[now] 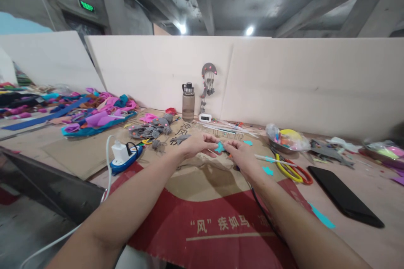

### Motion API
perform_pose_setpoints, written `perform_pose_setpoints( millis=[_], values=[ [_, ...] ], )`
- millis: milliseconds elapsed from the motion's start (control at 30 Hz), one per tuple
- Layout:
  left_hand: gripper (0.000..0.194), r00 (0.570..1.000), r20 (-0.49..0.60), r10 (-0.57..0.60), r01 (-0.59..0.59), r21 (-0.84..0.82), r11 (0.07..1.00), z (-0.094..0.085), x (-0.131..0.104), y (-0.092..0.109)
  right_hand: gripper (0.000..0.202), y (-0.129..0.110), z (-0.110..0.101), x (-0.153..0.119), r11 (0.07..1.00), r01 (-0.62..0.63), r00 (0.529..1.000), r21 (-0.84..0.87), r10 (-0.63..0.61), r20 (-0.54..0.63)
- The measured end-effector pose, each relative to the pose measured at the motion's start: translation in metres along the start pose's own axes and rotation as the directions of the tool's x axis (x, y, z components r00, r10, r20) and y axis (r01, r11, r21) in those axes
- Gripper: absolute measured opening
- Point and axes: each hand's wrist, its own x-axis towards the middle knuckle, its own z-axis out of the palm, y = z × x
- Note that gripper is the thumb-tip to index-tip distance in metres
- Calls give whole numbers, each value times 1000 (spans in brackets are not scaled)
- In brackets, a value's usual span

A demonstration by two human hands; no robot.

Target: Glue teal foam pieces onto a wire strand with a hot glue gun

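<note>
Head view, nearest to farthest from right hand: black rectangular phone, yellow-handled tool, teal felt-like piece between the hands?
1. Teal felt-like piece: at the fingertips of the right hand, on its left.
2. Yellow-handled tool: to the hand's right.
3. Black rectangular phone: farther right, beyond the tool.

1. Below the left hand [202, 145] and right hand [241, 153], flat cardboard [195, 187] offers room to slide, except where a black cord [259, 204] crosses.
2. Leftward, a blue power strip [126, 163] and grey felt heap [151, 129] block any low sweep.
3. Rightward, yellow handles [286, 173], red handles [307, 174], then a phone [344, 195] obstruct.
4. Ahead, there's a way between bottle [188, 105] and bowl [280, 148], above white sticks [225, 129], up to the pale panel [268, 84].
</note>
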Motion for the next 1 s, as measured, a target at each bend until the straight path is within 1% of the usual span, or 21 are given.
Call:
perform_pose_setpoints(
  millis=[167,267,367,467,633,733,867,1000],
  values=[
    [42,999,-24,45,-44,47,998,-1,1,-2,29,-3,0,-1,1000,28,999,-2,-28,-16],
    [45,998,-47,48,-46,38,998,-2,3,-5,28,-2,-3,2,999,18,997,42,-14,-75],
    [44,992,-108,64,-60,41,997,-5,6,-8,27,0,-7,7,997,22,989,73,-11,-145],
    [43,977,-181,113,-107,45,993,-9,9,-10,28,2,-10,10,997,40,982,61,-28,-185],
    [43,950,-292,114,-126,-24,992,-12,13,-15,26,-2,-10,7,999,26,983,33,-19,-185],
    [44,929,-334,156,-186,-60,981,-13,16,-18,26,-7,-9,3,999,34,982,33,-27,-189],
    [46,910,-351,219,-263,-82,961,-13,20,-20,26,-7,-8,3,999,37,981,31,-30,-190],
    [45,910,-333,247,-293,-95,951,-11,20,-19,25,-4,-7,5,999,28,980,32,-21,-199]
  ],
)
